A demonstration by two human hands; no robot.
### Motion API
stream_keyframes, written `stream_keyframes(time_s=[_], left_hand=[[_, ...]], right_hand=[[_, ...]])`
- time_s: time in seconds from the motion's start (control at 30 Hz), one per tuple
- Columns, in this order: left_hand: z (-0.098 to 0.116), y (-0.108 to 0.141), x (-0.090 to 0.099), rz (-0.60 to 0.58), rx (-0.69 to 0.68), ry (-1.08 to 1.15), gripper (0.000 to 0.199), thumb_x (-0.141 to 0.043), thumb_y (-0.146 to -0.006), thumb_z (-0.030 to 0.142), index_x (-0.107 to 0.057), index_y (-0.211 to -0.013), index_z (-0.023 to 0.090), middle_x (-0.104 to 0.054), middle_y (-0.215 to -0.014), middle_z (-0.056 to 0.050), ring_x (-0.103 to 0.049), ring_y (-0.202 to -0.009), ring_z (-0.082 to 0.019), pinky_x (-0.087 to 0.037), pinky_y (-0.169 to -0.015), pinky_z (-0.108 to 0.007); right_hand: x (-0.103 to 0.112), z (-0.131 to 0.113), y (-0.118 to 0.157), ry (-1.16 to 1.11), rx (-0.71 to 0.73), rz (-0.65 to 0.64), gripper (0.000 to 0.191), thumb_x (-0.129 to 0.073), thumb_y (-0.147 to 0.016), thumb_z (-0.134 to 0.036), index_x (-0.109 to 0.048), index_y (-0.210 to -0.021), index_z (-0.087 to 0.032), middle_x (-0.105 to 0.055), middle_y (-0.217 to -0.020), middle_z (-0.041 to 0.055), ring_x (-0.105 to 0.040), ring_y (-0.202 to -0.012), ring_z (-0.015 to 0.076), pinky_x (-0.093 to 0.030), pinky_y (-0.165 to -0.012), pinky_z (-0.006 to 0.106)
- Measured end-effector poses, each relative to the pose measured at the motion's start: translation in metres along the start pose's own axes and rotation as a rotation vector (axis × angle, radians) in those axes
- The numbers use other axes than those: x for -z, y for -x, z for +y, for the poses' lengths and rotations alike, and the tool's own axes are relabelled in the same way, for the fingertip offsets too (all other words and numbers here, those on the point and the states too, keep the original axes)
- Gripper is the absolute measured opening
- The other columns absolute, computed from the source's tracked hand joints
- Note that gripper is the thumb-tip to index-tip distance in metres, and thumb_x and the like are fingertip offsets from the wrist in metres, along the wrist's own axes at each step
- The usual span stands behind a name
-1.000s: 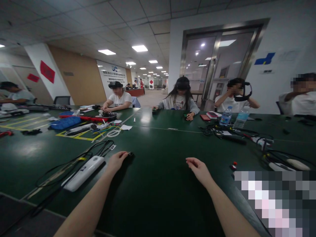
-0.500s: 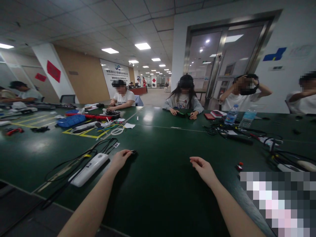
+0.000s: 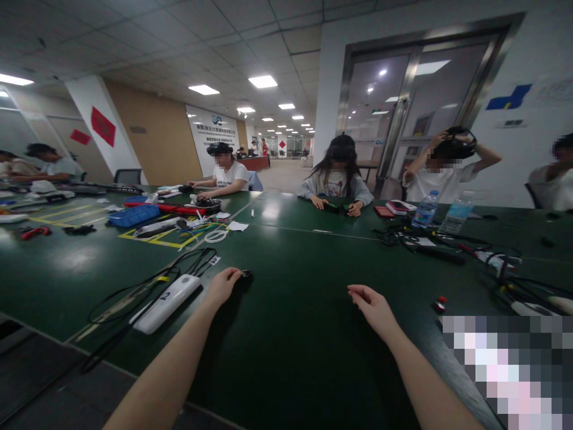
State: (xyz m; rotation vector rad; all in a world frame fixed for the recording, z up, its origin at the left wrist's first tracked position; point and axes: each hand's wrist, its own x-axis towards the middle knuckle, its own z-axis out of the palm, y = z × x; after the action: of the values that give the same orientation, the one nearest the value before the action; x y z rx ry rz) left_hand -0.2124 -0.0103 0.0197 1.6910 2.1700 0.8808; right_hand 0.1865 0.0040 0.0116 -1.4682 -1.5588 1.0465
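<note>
Apparently pinched: left hand [image 3: 224,285], thumb and finger closed on a small dark object [image 3: 246,274] that juts rightward from their tips; long axis too small to read. Right hand [image 3: 371,306] farther off, across the green tabletop [image 3: 286,334], fingers loosely parted, nothing seen in them. Surface smooth, faintly glossy; white block [image 3: 170,303] marked 2 left of left hand. Beyond: seated people [image 3: 335,182], glass door [image 3: 378,122], lit ceiling [image 3: 179,42]

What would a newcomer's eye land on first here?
Probably the bare left hand and bare right hand, apart over the dark green tabletop, with a small dark object at the left one's fingertips. Next, likely the long glossy white box marked "2", left of the left hand, and the red diamond-shaped sign at upper left.
</note>
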Motion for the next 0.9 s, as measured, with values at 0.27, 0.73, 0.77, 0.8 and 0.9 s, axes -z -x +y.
stream_keyframes(time_s=[0.27,0.73,0.77,0.8,0.9], left_hand=[[0.003,0.0001,-0.0013,-0.001,0.04,-0.066,0.031,-0.038,-0.077,0.04,-0.06,-0.086,0.021,-0.065,-0.082,-0.003,-0.057,-0.078,-0.018,-0.038,-0.065,-0.024],[-0.0008,0.0003,-0.0058,-0.012,0.005,0.024,0.028,-0.046,-0.07,0.042,-0.059,-0.082,0.02,-0.063,-0.075,-0.002,-0.057,-0.072,-0.016,-0.04,-0.064,-0.024],[-0.0018,-0.0002,-0.0067,-0.006,-0.001,0.046,0.028,-0.047,-0.069,0.042,-0.058,-0.082,0.02,-0.063,-0.073,-0.001,-0.057,-0.07,-0.015,-0.04,-0.062,-0.024],[-0.0025,-0.0006,-0.0074,0.0,-0.01,0.064,0.027,-0.048,-0.068,0.041,-0.057,-0.081,0.019,-0.062,-0.07,-0.001,-0.057,-0.068,-0.015,-0.04,-0.061,-0.024],[-0.0035,-0.0017,-0.0082,-0.003,-0.024,0.095,0.024,-0.049,-0.066,0.04,-0.056,-0.074,0.019,-0.061,-0.067,0.0,-0.056,-0.066,-0.015,-0.04,-0.06,-0.024]], right_hand=[[0.0,0.0024,-0.0009,-0.002,0.01,-0.007,0.029,-0.051,-0.071,-0.031,-0.059,-0.098,-0.025,-0.062,-0.097,0.0023,-0.056,-0.09,0.0208,-0.045,-0.077,0.035],[-0.0018,0.0023,-0.0011,-0.006,0.008,-0.002,0.029,-0.051,-0.071,-0.032,-0.059,-0.097,-0.024,-0.063,-0.094,0.0027,-0.057,-0.087,0.0198,-0.046,-0.073,0.033],[-0.0016,0.0019,-0.0009,-0.007,0.007,-0.004,0.029,-0.051,-0.07,-0.032,-0.06,-0.097,-0.024,-0.064,-0.093,0.0026,-0.057,-0.086,0.0198,-0.046,-0.074,0.033],[-0.0014,0.0013,-0.0007,-0.008,0.006,-0.002,0.029,-0.052,-0.07,-0.031,-0.06,-0.097,-0.024,-0.064,-0.093,0.0025,-0.057,-0.086,0.0199,-0.046,-0.074,0.033],[-0.0005,-0.0013,0.0007,-0.002,-0.002,0.0,0.029,-0.052,-0.07,-0.031,-0.06,-0.097,-0.024,-0.064,-0.095,0.0026,-0.057,-0.088,0.0204,-0.045,-0.075,0.033]])
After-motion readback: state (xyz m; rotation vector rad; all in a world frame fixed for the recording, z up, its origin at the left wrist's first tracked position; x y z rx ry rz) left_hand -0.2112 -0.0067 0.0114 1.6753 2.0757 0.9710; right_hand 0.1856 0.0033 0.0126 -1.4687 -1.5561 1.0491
